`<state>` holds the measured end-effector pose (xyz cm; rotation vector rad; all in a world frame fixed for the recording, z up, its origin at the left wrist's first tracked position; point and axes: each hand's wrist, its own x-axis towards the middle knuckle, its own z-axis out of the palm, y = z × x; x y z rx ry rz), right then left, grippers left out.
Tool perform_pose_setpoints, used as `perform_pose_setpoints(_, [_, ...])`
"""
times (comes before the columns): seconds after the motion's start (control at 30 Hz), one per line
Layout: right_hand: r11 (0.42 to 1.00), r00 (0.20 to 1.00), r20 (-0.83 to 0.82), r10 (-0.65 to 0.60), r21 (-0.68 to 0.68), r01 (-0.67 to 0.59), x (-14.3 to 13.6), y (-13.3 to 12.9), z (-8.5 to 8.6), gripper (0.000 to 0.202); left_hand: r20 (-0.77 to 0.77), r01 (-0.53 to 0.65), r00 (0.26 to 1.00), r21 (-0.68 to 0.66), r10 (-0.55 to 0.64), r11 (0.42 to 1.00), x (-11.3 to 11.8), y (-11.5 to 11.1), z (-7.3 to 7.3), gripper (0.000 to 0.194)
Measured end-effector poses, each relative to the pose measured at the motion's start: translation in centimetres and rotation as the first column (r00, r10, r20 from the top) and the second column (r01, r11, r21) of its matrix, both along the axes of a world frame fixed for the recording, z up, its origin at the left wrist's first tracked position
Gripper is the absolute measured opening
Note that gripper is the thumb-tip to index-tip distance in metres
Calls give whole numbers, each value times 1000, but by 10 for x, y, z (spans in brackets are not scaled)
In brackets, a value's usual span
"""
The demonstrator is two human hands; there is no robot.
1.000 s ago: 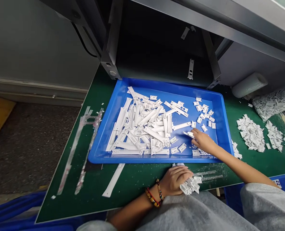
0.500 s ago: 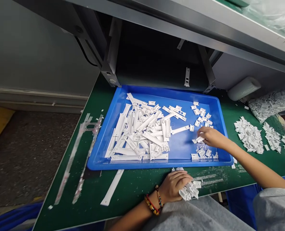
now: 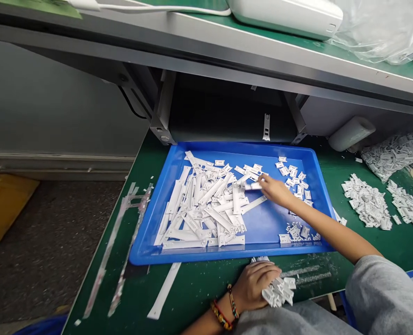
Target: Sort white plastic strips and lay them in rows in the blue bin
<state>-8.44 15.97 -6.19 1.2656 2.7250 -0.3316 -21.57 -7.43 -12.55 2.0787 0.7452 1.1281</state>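
My left hand (image 3: 257, 284), with beaded bracelets at the wrist, rests on the green table just in front of the blue tray (image 3: 206, 258). Its fingers are wrapped over a bunch of small white plastic clips (image 3: 279, 292), which stick out on the right. Over the tray, my right hand (image 3: 275, 190) pinches a white plastic strip (image 3: 253, 185) at the right edge of a heap of long white strips (image 3: 206, 204). Part of the pinched piece is blurred. Loose small clips (image 3: 293, 176) lie in the tray's right side, with tiny scraps near its front right corner.
Behind the tray is a dark conveyor belt (image 3: 227, 111) carrying a white strip (image 3: 267, 127). A metal-edged shelf (image 3: 206, 56) overhangs the back. Piles of white clips (image 3: 367, 202) and a filled clear bag (image 3: 396, 153) sit at right. One strip (image 3: 164, 291) lies before the tray.
My right hand has moved left and away from me, from the small clips to the heap of strips. My left hand stays on its bunch. The view has tilted up, showing more shelf.
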Motion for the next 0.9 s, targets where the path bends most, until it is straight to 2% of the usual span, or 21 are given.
perform_pose_setpoints(0.07, [974,976,38,-214,81,211,0,13,-1,30,-5,11,1000,-4,-12,1000,0,0,-1,34])
perform_pose_setpoints(0.13, [954,954,46,-295,70,291,-2,18,-7,30,-9,4,1000,-4,-4,1000,0,0,-2,34])
perform_pose_setpoints(0.17, [961,961,37,-275,31,274,-4,17,-10,29,-13,2,1000,0,-2,1000,0,0,-2,33])
perform_pose_setpoints(0.27, [990,992,-33,-121,-78,118,-11,13,-15,26,-24,-2,1000,13,2,1000,0,0,-1,33])
perform_pose_setpoints(0.33, [995,994,-59,-94,-43,92,-14,16,-13,24,-26,-3,1000,9,3,1000,0,0,0,33])
perform_pose_setpoints(0.43, [988,991,-18,-133,82,134,-16,30,-10,28,-24,1,1000,0,-1,1000,-1,0,0,33])
perform_pose_setpoints(0.57, [991,990,82,-114,84,107,3,42,-11,29,-16,-18,1000,0,18,1000,-2,-1,0,33])
perform_pose_setpoints(0.7, [946,944,-61,-325,-33,323,56,42,-5,8,-18,-18,1000,-17,17,1000,-3,-1,2,34])
perform_pose_setpoints(0.77, [914,903,-144,-404,-101,393,80,45,3,11,-14,-16,1000,-27,15,1000,-4,0,3,35])
perform_pose_setpoints(0.83, [908,882,-215,-419,-106,405,88,54,8,18,-7,-15,1000,-36,15,999,-4,0,4,36])
perform_pose_setpoints(0.87, [900,852,-291,-436,-121,419,84,59,9,22,-4,-15,1000,-39,15,999,-4,0,4,37])
perform_pose_setpoints(0.9, [877,777,-408,-480,-192,441,74,65,9,27,-3,-15,1000,-40,15,999,-3,0,4,37])
